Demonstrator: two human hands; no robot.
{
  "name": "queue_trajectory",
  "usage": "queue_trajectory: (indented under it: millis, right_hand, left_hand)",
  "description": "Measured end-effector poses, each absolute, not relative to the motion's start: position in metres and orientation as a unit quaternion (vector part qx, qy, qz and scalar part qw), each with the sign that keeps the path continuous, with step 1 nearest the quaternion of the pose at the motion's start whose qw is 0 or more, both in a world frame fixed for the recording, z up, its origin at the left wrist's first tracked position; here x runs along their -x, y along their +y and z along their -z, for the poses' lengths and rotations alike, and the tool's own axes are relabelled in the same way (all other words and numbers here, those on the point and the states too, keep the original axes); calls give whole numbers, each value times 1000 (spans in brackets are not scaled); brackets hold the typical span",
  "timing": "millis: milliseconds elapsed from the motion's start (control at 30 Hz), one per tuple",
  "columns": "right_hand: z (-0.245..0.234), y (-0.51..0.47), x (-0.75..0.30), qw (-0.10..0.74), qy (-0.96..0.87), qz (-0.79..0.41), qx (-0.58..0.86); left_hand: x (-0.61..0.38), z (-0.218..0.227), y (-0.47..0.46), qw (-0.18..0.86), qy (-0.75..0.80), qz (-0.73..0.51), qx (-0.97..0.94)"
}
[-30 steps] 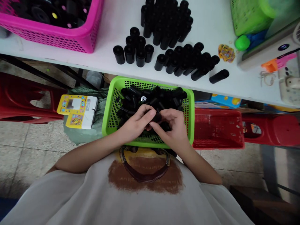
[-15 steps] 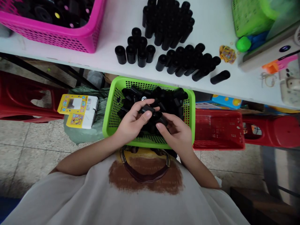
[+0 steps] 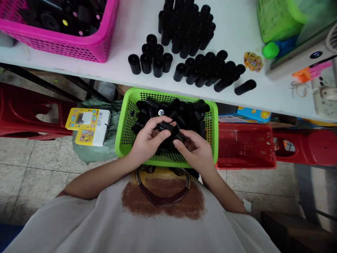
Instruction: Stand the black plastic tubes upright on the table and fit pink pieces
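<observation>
Above a green basket my two hands meet, each closed on a black plastic piece. My left hand pinches a short black cylinder between thumb and fingers. Fingers of my right hand wrap around another dark cylindrical part, partly hidden by the thumb. The two pieces touch end to end; whether they are joined I cannot tell. Below the hands, the basket holds many loose black parts, one showing a round silvery end.
On the white table stand several groups of black cylinders, with one lying tilted. A pink basket of black parts is at left. A red crate sits right of the green basket, a yellow-white carton left.
Both hands stay over the basket. The left hand's black cylinder has turned slightly and now lies flatter against the right hand's piece. The whole view has shifted a little.
</observation>
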State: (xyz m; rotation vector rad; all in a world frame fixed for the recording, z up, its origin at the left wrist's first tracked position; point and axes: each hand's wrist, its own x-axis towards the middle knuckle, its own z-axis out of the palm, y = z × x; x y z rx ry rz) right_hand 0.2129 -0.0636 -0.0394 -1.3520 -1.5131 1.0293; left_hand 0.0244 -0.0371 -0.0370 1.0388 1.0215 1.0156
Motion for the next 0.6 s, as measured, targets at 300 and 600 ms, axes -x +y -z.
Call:
queue_trajectory:
  millis: [300, 600]
  right_hand:
    - [58, -67, -224, 420, -581, -455, 528]
    - [50, -51, -263, 451, -581, -323, 595]
  left_hand:
    - [-19, 30, -25, 548, 390, -287, -682]
    - [-17, 0, 73, 473, 519, -380, -602]
